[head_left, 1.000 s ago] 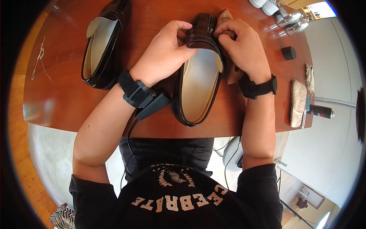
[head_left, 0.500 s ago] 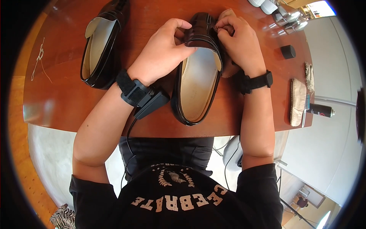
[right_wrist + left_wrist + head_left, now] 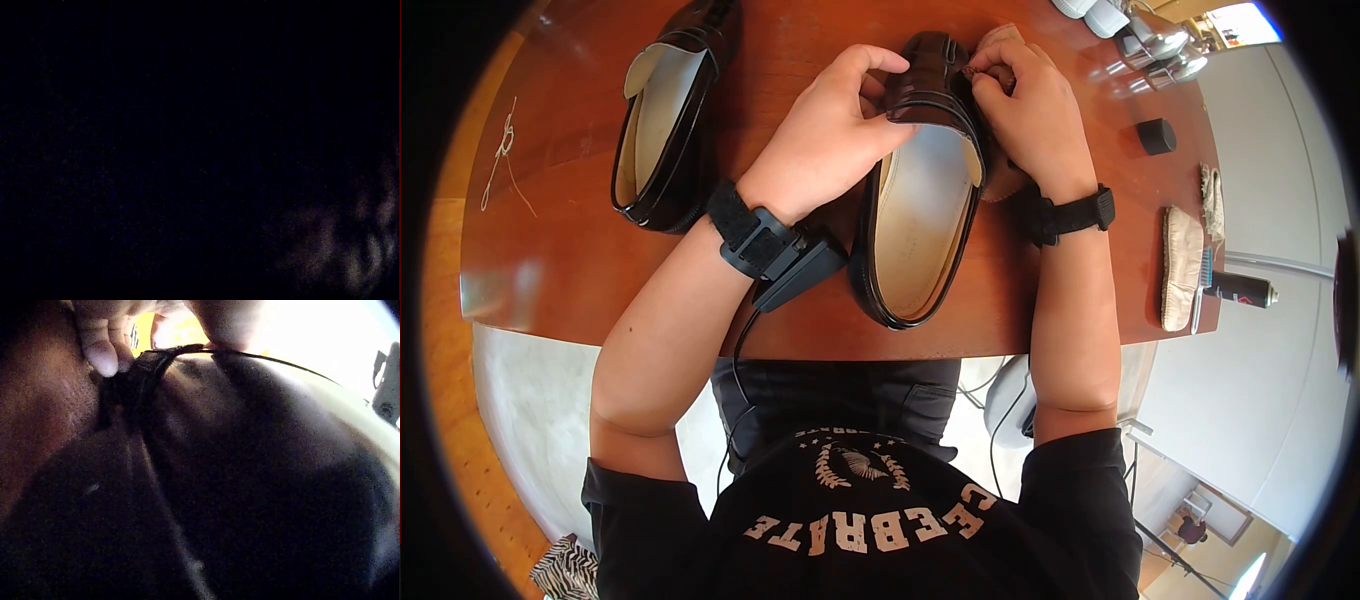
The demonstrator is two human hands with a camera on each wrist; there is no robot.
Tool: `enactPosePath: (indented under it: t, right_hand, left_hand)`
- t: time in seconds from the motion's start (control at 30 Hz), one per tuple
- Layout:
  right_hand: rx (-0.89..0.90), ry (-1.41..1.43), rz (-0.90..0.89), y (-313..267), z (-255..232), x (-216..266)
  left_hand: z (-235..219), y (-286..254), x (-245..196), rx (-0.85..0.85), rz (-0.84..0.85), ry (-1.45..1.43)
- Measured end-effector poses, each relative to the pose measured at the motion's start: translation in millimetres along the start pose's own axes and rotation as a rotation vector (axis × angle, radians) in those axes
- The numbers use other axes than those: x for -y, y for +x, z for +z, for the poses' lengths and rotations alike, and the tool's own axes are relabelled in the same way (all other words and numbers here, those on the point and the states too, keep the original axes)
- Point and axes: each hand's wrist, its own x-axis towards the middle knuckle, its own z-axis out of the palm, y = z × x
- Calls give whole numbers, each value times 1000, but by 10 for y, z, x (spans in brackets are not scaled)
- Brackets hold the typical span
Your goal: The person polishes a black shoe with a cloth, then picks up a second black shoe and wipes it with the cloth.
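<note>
A dark, glossy loafer (image 3: 920,75) lies toe away from me in the head view, its pale insole (image 3: 915,240) facing up. My left hand (image 3: 825,130) grips the front from the left, thumb at the edge of the tongue and fingers along the side. In the left wrist view, fingertips (image 3: 103,359) show above the shoe's dark upper (image 3: 250,444). My right hand (image 3: 1035,125) pinches a bunched brown cloth (image 3: 1005,183) against the right side of the toe; part of the cloth is hidden under the hand. The right wrist view is almost black.
A matching loafer (image 3: 685,60) stands to the left, near a thin looped string (image 3: 504,145). At the right are a black cylinder (image 3: 1157,138), a beige pad (image 3: 1181,270) and a spray can (image 3: 1243,291). Shiny metal objects (image 3: 1170,60) stand at the far right.
Over the second, my right hand and the cloth have shifted slightly along the toe's side, and less cloth shows beside the wrist. My left hand keeps its grip; the loafer has barely moved.
</note>
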Motion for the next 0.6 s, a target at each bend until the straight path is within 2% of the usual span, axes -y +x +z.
enactPosePath:
  t: [0.27, 0.47, 0.6]
  right_hand:
    - [1, -3, -23, -2, 2, -7]
    - [113, 137, -8, -29, -89, 172]
    - [77, 165, -55, -18, -62, 124]
  left_hand:
    - [-10, 11, 23, 19, -5, -11]
    - [-6, 7, 26, 2, -11, -6]
    - [5, 5, 34, -7, -12, -11]
